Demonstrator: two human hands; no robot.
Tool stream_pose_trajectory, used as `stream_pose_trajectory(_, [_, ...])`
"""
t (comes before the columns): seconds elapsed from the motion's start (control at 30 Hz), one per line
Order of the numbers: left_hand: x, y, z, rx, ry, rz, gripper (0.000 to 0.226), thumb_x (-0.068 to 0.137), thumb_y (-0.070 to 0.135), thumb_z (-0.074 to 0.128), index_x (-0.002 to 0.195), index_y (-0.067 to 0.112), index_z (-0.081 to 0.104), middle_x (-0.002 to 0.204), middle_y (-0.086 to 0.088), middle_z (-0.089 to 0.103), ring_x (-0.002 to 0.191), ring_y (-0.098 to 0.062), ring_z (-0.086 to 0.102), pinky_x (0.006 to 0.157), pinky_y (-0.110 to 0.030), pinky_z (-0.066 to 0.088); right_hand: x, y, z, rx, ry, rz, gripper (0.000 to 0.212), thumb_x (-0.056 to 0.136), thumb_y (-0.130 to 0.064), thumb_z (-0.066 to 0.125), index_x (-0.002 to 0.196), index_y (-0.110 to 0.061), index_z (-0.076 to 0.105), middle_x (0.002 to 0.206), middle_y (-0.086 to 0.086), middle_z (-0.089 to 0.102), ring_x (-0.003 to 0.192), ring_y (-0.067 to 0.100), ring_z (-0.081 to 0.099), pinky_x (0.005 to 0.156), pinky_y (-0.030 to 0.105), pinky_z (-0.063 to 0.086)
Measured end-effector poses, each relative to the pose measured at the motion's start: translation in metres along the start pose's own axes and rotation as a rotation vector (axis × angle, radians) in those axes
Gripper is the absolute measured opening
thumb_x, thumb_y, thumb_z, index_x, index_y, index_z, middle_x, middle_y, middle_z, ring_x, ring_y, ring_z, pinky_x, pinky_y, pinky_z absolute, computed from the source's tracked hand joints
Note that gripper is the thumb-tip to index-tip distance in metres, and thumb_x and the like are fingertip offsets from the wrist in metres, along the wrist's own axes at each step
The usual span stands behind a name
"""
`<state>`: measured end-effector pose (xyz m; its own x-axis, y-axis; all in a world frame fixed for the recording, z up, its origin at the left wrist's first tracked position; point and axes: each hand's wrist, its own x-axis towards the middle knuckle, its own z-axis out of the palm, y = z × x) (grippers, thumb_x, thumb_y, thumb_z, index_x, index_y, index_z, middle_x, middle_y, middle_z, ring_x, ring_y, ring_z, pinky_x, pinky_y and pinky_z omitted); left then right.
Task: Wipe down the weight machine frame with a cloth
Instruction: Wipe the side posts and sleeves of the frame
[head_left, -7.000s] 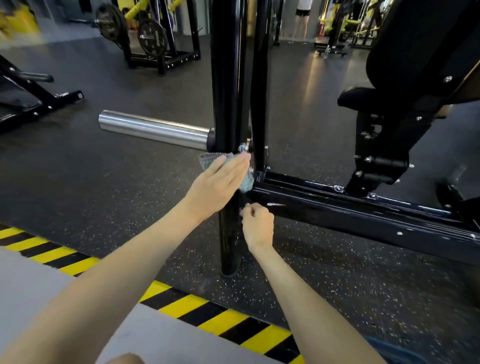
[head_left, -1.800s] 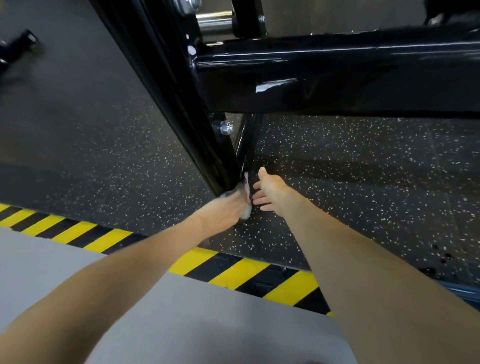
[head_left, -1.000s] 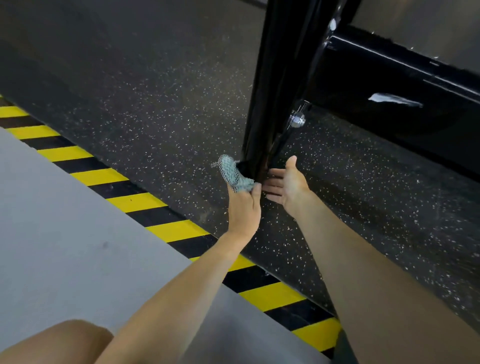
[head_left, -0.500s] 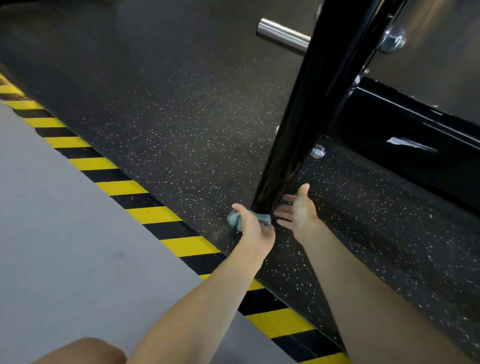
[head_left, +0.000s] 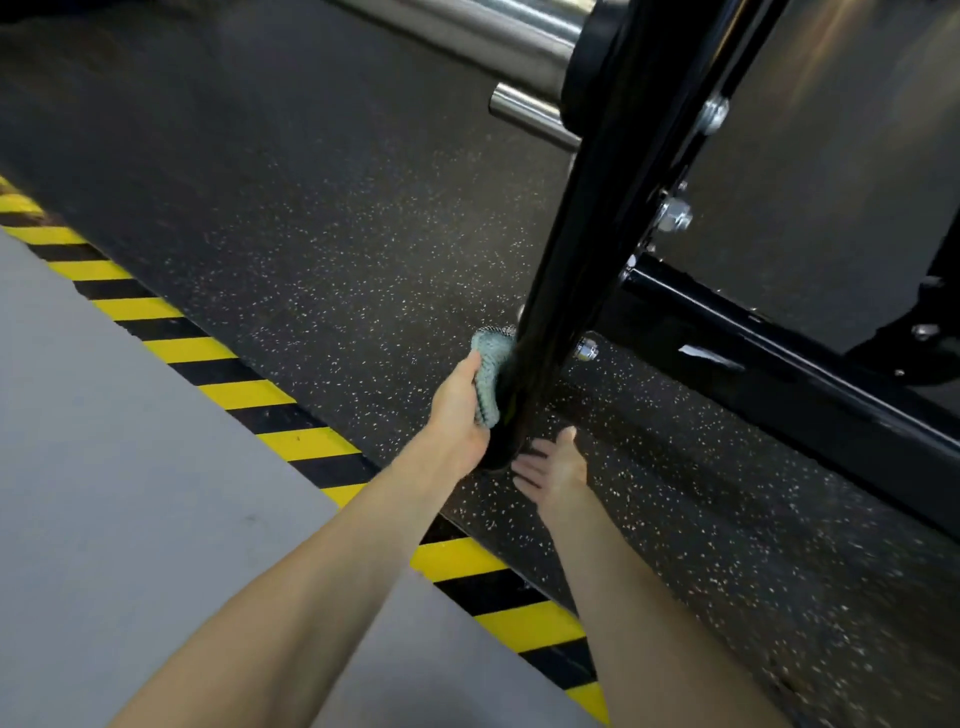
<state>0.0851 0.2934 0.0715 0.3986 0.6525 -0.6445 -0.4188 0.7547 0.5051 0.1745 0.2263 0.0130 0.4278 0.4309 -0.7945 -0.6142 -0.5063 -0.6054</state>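
The machine's glossy black upright post (head_left: 587, 234) slants down to the speckled rubber floor at centre. My left hand (head_left: 460, 410) grips a pale teal cloth (head_left: 488, 371) and holds it against the post's left side, just above its foot. My right hand (head_left: 550, 465) is open, fingers spread, resting on the floor by the foot of the post. A black horizontal beam (head_left: 779, 364) with a white scuff runs from the post to the right.
A chrome weight peg (head_left: 498, 26) and a thinner chrome bar (head_left: 535, 122) stick out left of the post near the top. Bolts (head_left: 672, 215) stud the frame. Yellow-black hazard tape (head_left: 249, 395) edges a grey floor area at the left.
My left hand has slid the cloth up the left side of the post from its foot. The right hand has stayed open at the base. The view has tilted upward.
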Motion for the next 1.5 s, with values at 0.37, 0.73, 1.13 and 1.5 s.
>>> stream_pose_trajectory(0.37, [-0.169,0.103,-0.004,-0.162,-0.149,-0.248,0.048,0.1,0.039,0.037,0.136,0.01,0.05,0.127,-0.016,0.061,0.117,-0.032,0.058,0.094,-0.046,0.047,-0.185,-0.029,0.032,0.114,-0.151,0.194,0.062,0.101,-0.054,0.022,0.135,-0.008,0.045,0.128,0.021,0.055,0.118,0.033,0.053,0.095,0.041,0.04])
stream_pose_trajectory(0.73, [-0.421,0.23,0.06,0.247,-0.219,-0.365,0.028,0.094,0.015,0.051,0.119,0.005,0.059,0.116,-0.016,0.066,0.1,-0.029,0.066,0.094,-0.044,0.051,-0.487,-0.137,0.059,-0.051,-0.117,-0.033,0.051,0.083,0.002,0.068,0.13,-0.014,0.055,0.122,0.009,0.059,0.107,0.026,0.061,0.07,0.033,0.054])
stream_pose_trajectory(1.13, [-0.584,0.266,0.191,1.181,-0.203,-0.12,0.044,0.1,0.049,0.038,0.119,0.016,0.057,0.119,-0.002,0.059,0.105,-0.016,0.055,0.085,-0.027,0.044,-0.66,-0.203,-0.016,0.094,-0.102,0.07,0.05,0.097,-0.034,0.056,0.135,-0.004,0.046,0.137,0.022,0.044,0.128,0.036,0.045,0.103,0.048,0.043])
stream_pose_trajectory(1.5, [-0.635,0.153,0.284,0.533,-0.356,-0.265,0.051,0.101,0.044,0.033,0.13,0.007,0.052,0.128,-0.015,0.059,0.116,-0.027,0.057,0.092,-0.042,0.048,-0.724,-0.186,-0.192,0.63,-0.123,-0.044,0.032,0.102,-0.011,0.041,0.132,0.0,0.044,0.132,0.02,0.053,0.115,0.032,0.055,0.08,0.045,0.051])
